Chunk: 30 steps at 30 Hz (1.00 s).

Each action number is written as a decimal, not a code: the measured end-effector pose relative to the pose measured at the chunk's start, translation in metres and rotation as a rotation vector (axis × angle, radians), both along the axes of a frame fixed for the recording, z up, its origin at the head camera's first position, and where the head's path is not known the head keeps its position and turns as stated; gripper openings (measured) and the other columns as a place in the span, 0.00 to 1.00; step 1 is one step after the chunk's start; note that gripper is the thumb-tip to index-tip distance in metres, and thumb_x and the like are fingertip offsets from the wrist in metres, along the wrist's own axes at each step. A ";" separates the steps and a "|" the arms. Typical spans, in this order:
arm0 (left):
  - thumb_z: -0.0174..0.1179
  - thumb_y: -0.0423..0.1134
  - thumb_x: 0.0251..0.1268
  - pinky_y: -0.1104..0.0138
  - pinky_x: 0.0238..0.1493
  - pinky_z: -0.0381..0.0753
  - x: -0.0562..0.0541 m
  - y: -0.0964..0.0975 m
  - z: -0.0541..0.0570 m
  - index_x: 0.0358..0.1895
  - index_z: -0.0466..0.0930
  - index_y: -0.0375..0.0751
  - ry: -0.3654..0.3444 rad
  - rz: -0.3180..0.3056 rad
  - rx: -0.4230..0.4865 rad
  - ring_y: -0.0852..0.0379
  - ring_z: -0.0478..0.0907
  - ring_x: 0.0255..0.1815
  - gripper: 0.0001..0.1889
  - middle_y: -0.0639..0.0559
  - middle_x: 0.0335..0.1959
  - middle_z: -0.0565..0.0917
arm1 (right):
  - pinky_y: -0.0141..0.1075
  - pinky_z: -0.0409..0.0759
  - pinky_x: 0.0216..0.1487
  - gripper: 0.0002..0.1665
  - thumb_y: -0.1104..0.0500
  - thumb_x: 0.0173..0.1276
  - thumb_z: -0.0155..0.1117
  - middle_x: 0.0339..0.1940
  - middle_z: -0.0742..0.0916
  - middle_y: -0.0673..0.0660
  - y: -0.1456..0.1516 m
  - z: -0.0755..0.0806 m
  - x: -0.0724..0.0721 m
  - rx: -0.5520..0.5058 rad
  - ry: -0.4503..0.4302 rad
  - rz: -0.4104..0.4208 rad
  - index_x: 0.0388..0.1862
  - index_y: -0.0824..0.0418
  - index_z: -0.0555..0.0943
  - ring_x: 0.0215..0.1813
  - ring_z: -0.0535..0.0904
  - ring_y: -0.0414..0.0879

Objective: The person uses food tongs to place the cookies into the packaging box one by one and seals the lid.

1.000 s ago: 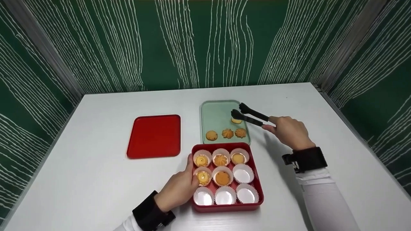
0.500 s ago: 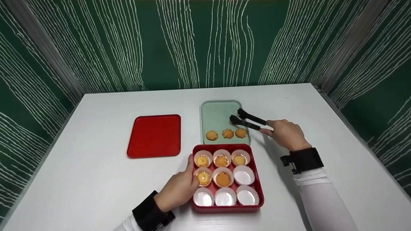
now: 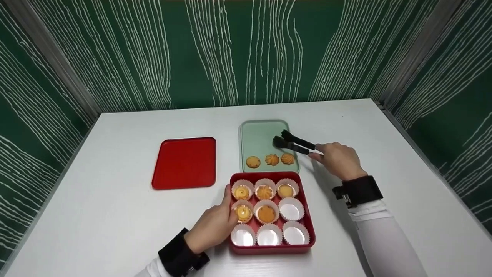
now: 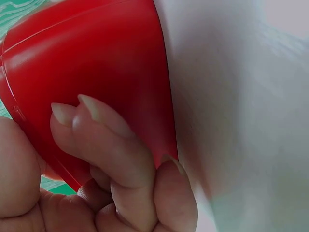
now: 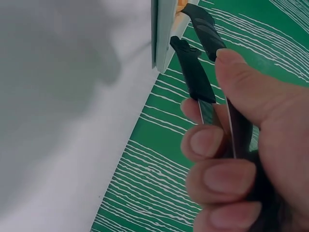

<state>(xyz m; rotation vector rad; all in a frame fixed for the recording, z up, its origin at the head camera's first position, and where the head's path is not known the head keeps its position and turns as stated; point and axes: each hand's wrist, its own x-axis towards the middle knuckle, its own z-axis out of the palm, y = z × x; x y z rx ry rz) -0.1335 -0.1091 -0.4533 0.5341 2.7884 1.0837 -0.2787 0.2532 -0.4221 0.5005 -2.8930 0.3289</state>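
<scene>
My left hand (image 3: 215, 223) grips the left wall of a red box (image 3: 273, 250), thumb at the rim; in the left wrist view its fingers (image 4: 108, 130) are bent against the box's outer side (image 4: 106, 63). White paper cups (image 3: 291, 209) fill the box; several hold cookies (image 3: 265, 214), others hold nothing. My right hand (image 3: 340, 159) holds black-tipped tongs (image 3: 298, 142), their tips apart over a pale green tray (image 3: 257, 134). Along the tray's near edge lie three cookies, one round cookie (image 3: 253, 161) and two swirled cookies (image 3: 272, 159). The tongs cover the spot behind these.
A flat red square tray or lid (image 3: 184, 163) lies on the white table (image 3: 115, 215) to the left of the green tray. Green walls with white streaks (image 3: 238, 54) enclose the table at the back and both sides.
My right hand and the tongs have moved slightly left and nearer to me. A yellow cookie visible under the tips a second ago is now hidden. My left hand stays on the box.
</scene>
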 end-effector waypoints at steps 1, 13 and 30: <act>0.51 0.34 0.76 0.56 0.27 0.75 0.000 0.000 -0.001 0.81 0.45 0.15 0.001 -0.001 0.004 0.57 0.70 0.20 0.39 0.54 0.19 0.73 | 0.59 0.78 0.26 0.16 0.52 0.75 0.72 0.28 0.87 0.65 0.000 0.000 0.000 0.002 0.004 0.003 0.45 0.65 0.89 0.28 0.82 0.63; 0.50 0.44 0.80 0.61 0.32 0.79 -0.024 -0.007 -0.059 0.85 0.42 0.26 0.021 0.028 -0.086 0.61 0.74 0.22 0.42 0.59 0.20 0.75 | 0.57 0.77 0.26 0.16 0.50 0.74 0.73 0.29 0.89 0.63 0.002 0.009 0.004 0.000 -0.001 0.010 0.44 0.62 0.89 0.30 0.83 0.60; 0.50 0.43 0.80 0.57 0.30 0.79 -0.021 -0.006 -0.048 0.85 0.40 0.24 0.018 0.006 -0.033 0.57 0.75 0.22 0.42 0.54 0.20 0.76 | 0.43 0.66 0.27 0.11 0.47 0.78 0.69 0.22 0.77 0.48 0.013 0.059 0.044 -0.034 -0.024 0.081 0.43 0.53 0.87 0.30 0.73 0.49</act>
